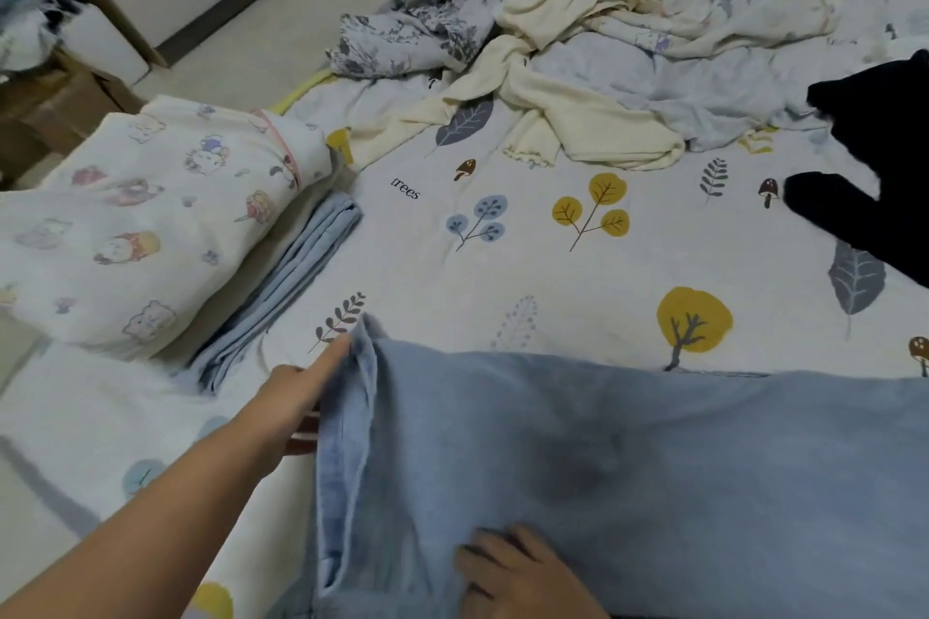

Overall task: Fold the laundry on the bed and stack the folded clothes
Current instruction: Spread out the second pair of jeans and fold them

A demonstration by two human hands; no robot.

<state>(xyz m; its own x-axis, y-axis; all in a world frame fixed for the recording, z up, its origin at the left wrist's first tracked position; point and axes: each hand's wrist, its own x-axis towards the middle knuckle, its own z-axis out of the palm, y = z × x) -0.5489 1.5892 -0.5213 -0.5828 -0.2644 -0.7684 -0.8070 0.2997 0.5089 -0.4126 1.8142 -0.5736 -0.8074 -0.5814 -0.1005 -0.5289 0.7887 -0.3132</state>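
A light blue towel (pixel 653 467) lies spread across the near part of the bed (pixel 502 266). My left hand (pixel 301 392) holds its left edge, index finger stretched along the raised fold, the other fingers tucked under the cloth. My right hand (pixel 518 573) rests on the towel near the bottom of the view, fingers bent against the fabric. At the left a folded cartoon-print blanket (pixel 151 221) sits on a folded blue cloth (pixel 296 276). A heap of unfolded laundry (pixel 553 40) lies at the far side: cream, grey floral and pale blue pieces.
A black garment (pixel 874 166) lies at the right edge of the bed. The sheet has leaf, tree and mushroom prints. Beyond the bed's left edge are the floor (pixel 241 30), a cardboard box (pixel 50 106) and a white cabinet.
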